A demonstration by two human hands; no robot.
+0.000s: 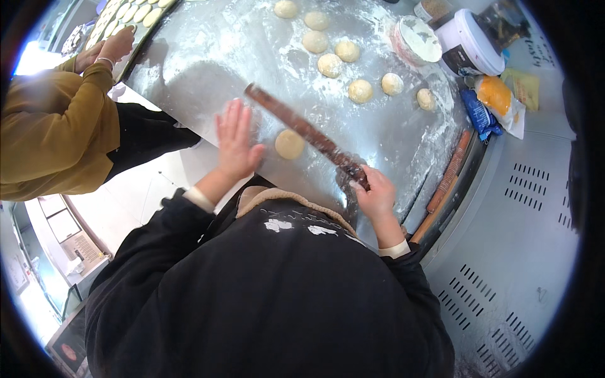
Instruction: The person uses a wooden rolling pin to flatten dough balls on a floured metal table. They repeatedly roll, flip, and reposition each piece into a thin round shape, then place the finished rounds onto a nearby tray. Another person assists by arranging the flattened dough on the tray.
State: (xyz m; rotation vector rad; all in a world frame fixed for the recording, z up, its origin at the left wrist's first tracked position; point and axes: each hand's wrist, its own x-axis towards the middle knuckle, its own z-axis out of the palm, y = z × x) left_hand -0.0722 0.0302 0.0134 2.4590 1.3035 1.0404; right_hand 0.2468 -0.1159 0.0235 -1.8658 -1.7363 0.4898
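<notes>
In my right hand is the near end of a dark wooden rolling pin, which slants up and to the left over the worktop. My left hand is raised with its fingers extended and holds nothing. Between that hand and the pin a round of dough lies near the front edge of the floured metal worktop. Farther back, several floured dough balls are spread out. Whether the pin touches the worktop cannot be told.
A bowl of flour and a white lidded bucket stand at the back right, beside food packets. A ridged rolling pin lies along the right edge. At left a co-worker reaches over a tray of dough pieces.
</notes>
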